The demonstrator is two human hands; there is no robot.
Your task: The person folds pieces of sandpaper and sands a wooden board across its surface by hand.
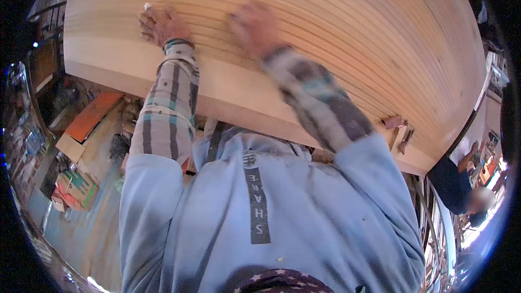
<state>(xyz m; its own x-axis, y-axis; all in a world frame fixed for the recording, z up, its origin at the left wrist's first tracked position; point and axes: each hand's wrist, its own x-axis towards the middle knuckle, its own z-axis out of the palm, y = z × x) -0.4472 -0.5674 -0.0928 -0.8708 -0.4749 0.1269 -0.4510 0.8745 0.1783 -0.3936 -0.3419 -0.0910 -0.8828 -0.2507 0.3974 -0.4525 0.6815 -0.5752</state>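
Observation:
A wide pale wooden panel [347, 32] with long parallel lines or grooves fills the upper view, its thick plain front edge toward me. My left hand [163, 24] rests on the panel's left part with its fingers curled in. A small white bit shows at its fingertips; what it is I cannot make out. My right hand [255, 27] is over the grooved face, a short way right of the left one. Motion smears its fingers, so what they hold, if anything, is hidden. Both forearms reach across the front edge.
A small dark reddish block [392, 122] sits at the panel's front edge on the right. Lower left are an orange board [95, 114] and a cardboard box [81, 187] on the floor. Another person [456, 184] in dark clothing is at the far right.

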